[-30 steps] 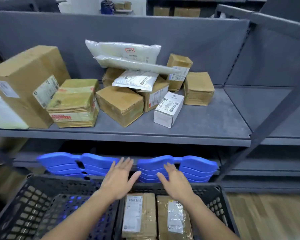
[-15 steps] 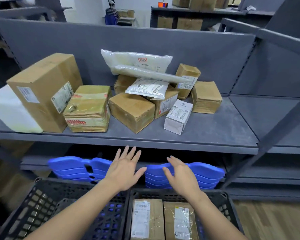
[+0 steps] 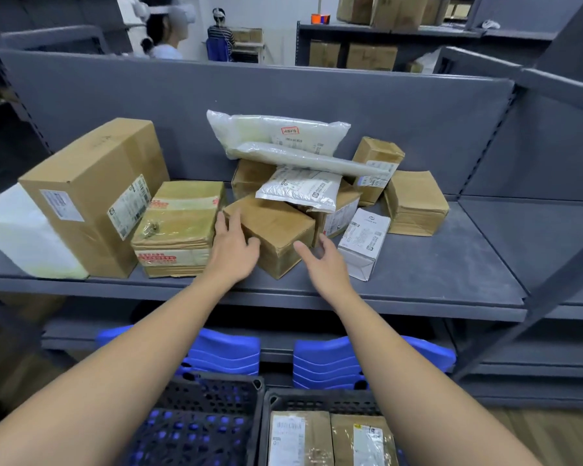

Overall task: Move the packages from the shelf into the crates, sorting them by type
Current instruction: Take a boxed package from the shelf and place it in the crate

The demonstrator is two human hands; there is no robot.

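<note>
Brown box [image 3: 280, 235]: near middle of shelf [image 3: 435, 267], corner facing forward. Left hand [image 3: 233, 252]: fingers straight against its left face. Right hand [image 3: 323, 264]: spread just beside its right face, likely to clamp it. Right crate [image 3: 317, 400], near: holds two boxes.

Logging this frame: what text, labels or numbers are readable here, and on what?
No text reads clearly.
Red-framed label on top plastic bag: handwritten, illegible.
Red print on taped box: blurred.
Shipping labels on large carton, white box, packages in the crate: too small.
</note>
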